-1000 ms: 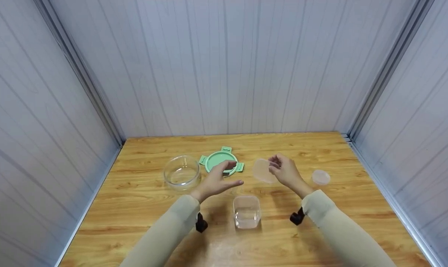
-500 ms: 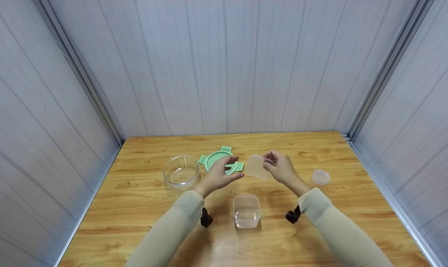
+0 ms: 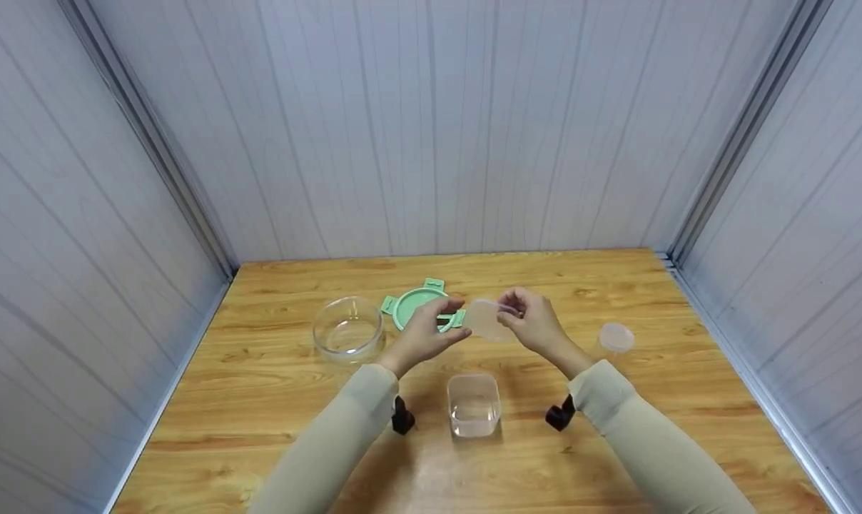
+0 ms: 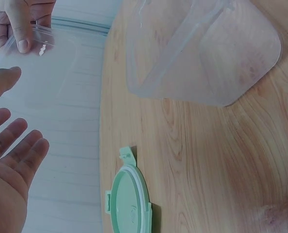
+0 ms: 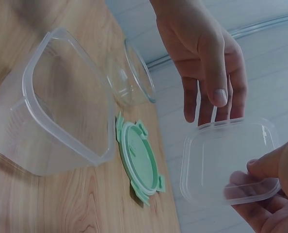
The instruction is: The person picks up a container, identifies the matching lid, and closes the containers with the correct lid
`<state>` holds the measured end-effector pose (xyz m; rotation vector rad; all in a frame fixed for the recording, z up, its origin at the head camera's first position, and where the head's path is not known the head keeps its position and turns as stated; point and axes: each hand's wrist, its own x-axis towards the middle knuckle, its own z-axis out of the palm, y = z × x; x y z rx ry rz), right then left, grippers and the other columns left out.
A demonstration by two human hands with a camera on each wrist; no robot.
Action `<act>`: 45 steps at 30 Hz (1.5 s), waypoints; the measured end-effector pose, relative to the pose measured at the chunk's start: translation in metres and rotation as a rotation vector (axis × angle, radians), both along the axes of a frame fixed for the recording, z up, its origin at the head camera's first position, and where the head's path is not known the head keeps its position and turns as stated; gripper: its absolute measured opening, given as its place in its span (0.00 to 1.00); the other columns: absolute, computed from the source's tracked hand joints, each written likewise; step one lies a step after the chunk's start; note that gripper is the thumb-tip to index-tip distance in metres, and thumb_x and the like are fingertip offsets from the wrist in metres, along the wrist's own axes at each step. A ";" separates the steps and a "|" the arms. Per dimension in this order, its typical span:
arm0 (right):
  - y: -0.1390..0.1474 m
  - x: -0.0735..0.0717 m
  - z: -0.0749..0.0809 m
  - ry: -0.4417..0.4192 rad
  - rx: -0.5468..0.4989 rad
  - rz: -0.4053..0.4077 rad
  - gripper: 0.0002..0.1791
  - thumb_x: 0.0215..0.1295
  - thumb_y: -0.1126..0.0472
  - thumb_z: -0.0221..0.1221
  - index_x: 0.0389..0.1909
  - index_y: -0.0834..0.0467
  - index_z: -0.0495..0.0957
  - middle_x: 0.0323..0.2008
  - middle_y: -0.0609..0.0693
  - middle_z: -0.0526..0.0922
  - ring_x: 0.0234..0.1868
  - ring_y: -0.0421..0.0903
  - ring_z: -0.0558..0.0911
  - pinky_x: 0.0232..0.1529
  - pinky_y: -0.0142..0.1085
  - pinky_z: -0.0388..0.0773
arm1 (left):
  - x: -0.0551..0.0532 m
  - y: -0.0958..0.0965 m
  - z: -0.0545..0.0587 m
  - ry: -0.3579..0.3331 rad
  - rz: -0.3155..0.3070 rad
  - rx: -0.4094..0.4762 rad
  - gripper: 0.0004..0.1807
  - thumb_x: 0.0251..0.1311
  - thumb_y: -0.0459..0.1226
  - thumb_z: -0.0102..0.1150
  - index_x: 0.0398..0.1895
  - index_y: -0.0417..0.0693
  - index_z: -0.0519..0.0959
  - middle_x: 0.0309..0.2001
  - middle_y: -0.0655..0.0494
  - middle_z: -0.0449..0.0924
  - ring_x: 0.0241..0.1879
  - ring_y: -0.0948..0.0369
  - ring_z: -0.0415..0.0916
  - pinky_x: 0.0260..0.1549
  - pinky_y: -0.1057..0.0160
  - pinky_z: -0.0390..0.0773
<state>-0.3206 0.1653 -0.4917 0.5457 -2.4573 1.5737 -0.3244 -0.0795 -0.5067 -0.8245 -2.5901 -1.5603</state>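
Observation:
A clear, rounded-square plastic lid (image 3: 484, 320) is held up over the table at one edge. My right hand (image 3: 541, 330) pinches it between thumb and fingers, as the right wrist view shows with the lid (image 5: 214, 160) at close range. My left hand (image 3: 420, 337) reaches toward the lid's other side, thumb and fingers spread apart. Whether its fingertips touch the lid cannot be told. Below and nearer me, an uncovered clear square container (image 3: 474, 432) stands upright on the table. Behind the left hand lies a round green lid (image 3: 411, 305) with clip tabs, partly covered by that hand.
On the left stands a round clear glass bowl (image 3: 347, 351). A small round container with a whitish lid (image 3: 616, 337) stands at the right. The wooden table (image 3: 295, 457) is bounded by pale panel walls (image 3: 431, 128) behind and at both sides.
My right hand has carried the clear lid leftward, and the lid's tilt has changed. My left hand has shifted slightly right, narrowing the gap between it and the lid.

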 end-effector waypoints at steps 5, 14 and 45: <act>-0.003 0.003 -0.001 -0.007 0.024 0.010 0.04 0.71 0.74 0.66 0.40 0.64 0.82 0.39 0.59 0.88 0.40 0.43 0.83 0.39 0.26 0.81 | 0.001 0.002 -0.001 0.021 -0.004 0.018 0.25 0.71 0.34 0.71 0.67 0.33 0.78 0.66 0.36 0.82 0.67 0.39 0.80 0.67 0.40 0.82; -0.007 0.008 -0.005 0.025 0.018 0.036 0.03 0.70 0.74 0.67 0.39 0.66 0.83 0.38 0.59 0.88 0.38 0.40 0.81 0.39 0.26 0.80 | 0.003 0.005 -0.004 0.054 -0.010 0.039 0.16 0.73 0.31 0.68 0.60 0.36 0.83 0.56 0.41 0.88 0.58 0.45 0.86 0.62 0.39 0.85; -0.006 0.017 -0.020 0.011 0.005 0.099 0.04 0.67 0.73 0.69 0.37 0.67 0.83 0.35 0.60 0.87 0.35 0.39 0.81 0.40 0.28 0.81 | 0.011 0.008 -0.011 0.253 0.048 -0.056 0.03 0.68 0.25 0.68 0.37 0.37 0.85 0.36 0.46 0.89 0.39 0.53 0.88 0.46 0.57 0.91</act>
